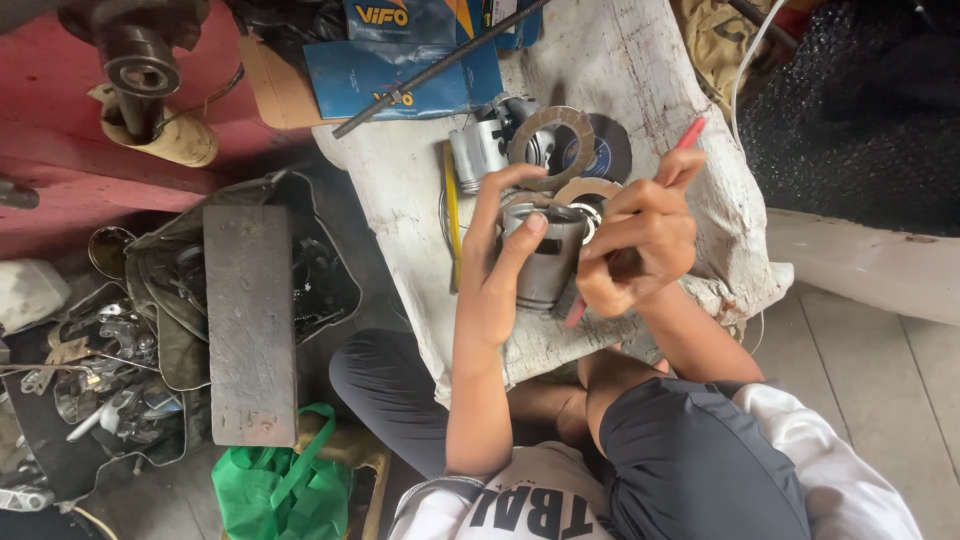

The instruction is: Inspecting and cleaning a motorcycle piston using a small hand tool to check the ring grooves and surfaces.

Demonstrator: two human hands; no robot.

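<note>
Two hands over white cloth.

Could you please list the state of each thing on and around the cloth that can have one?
Left hand: wrapped round the metal cylinder, holding it upright.
Right hand: closed on a red tool, at the cylinder's top.
Flat metal ring: lying on the white cloth.
Green bag: crumpled on the floor.
Wooden block: lying flat over a tray of parts.

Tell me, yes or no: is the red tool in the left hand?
No, the right hand grips the red tool; the left hand holds the metal cylinder.
</note>
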